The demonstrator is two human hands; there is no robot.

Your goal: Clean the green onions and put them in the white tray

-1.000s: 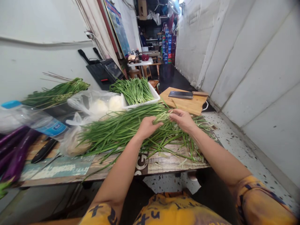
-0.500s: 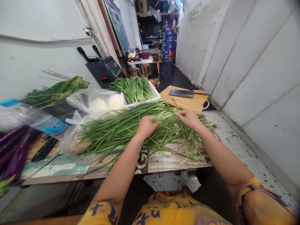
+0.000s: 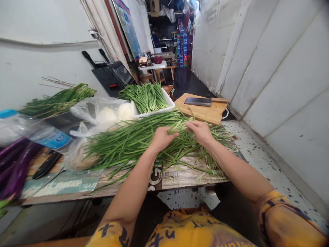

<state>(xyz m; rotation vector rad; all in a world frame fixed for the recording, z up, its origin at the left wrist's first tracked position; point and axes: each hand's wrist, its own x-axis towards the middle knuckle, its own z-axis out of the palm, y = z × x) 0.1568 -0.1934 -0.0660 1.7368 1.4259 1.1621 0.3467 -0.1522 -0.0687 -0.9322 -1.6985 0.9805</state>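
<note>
Wood-grain tabletop — slender garlic chives sprawl across it. Your left hand curls around a bunch, most fingers hidden; your right hand, nearer than half a second ago, bends its fingertips to the pale stem ends — whether gripping, I can't tell.

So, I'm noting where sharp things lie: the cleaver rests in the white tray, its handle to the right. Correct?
The place is wrong: the head view shows the cleaver resting on the wooden cutting board. Its handle does point to the right.
</note>
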